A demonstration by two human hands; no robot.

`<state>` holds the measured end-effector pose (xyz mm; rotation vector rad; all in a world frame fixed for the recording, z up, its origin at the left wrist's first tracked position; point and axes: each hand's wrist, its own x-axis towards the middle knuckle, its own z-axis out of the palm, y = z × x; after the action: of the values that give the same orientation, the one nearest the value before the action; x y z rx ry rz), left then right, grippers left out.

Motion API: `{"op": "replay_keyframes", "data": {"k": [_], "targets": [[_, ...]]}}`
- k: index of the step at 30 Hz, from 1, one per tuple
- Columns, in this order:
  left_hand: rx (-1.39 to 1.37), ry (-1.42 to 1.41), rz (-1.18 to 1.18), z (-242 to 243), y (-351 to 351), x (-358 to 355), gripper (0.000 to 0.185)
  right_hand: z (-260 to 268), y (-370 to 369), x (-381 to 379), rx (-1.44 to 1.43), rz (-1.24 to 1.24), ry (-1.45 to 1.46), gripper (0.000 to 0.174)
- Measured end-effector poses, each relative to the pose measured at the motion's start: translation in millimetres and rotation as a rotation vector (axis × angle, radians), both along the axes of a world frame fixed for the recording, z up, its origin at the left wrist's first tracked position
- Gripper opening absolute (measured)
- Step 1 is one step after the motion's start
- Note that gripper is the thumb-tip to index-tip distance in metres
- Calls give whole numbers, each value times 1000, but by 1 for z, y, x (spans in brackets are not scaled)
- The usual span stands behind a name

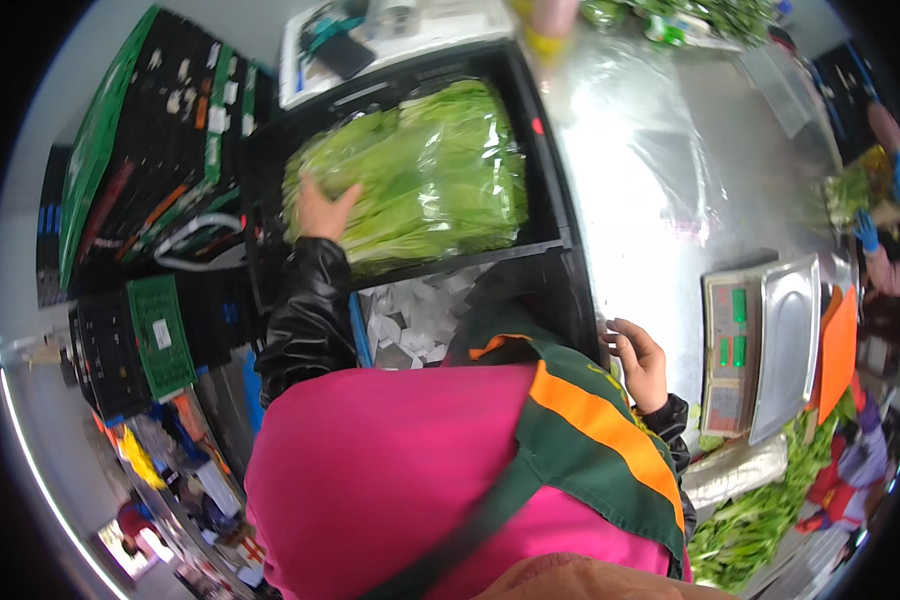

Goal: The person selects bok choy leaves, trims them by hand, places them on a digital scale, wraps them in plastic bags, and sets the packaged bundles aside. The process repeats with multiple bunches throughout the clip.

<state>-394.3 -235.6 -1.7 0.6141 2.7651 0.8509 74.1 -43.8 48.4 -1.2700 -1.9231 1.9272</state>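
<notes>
Before me a black plastic crate (551, 187) holds clear plastic bags of leafy green vegetables (420, 180), packed flat side by side. My left hand (326, 210) lies on the left end of these bags with its thumb spread wide. Its other fingers are partly blurred against the leaves. To the right, just beyond the crate stack's edge, my right hand (637, 367) hovers at the metal table (622, 225), fingers loosely bent and apart, nothing in it.
A weighing scale (757, 352) with lit displays stands at right. Loose greens (750, 540) lie below it. Paper scraps fill a blue-rimmed container (412, 315) near my body. Stacked crates (157, 150) rise at left. A co-worker's blue-gloved hand (866, 230) is across the table.
</notes>
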Motion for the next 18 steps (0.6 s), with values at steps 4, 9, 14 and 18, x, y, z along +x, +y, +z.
{"op": "replay_keyframes", "data": {"k": [4, 9, 14, 18], "targets": [[-429, 237, 128, -91, 4, -12, 78, -16, -11, 8, 62, -26, -53, 26], [-516, 499, -80, -142, 13, -39, 74, -3, -10, 49, 665, -298, -154, 44], [-341, 601, 3, -97, 79, -18, 75, 16, -36, 190, 1314, -1028, -1017, 84], [282, 516, -628, -41, 213, 94, 67, -15, -63, 270, 908, -1389, -1154, 96]]}}
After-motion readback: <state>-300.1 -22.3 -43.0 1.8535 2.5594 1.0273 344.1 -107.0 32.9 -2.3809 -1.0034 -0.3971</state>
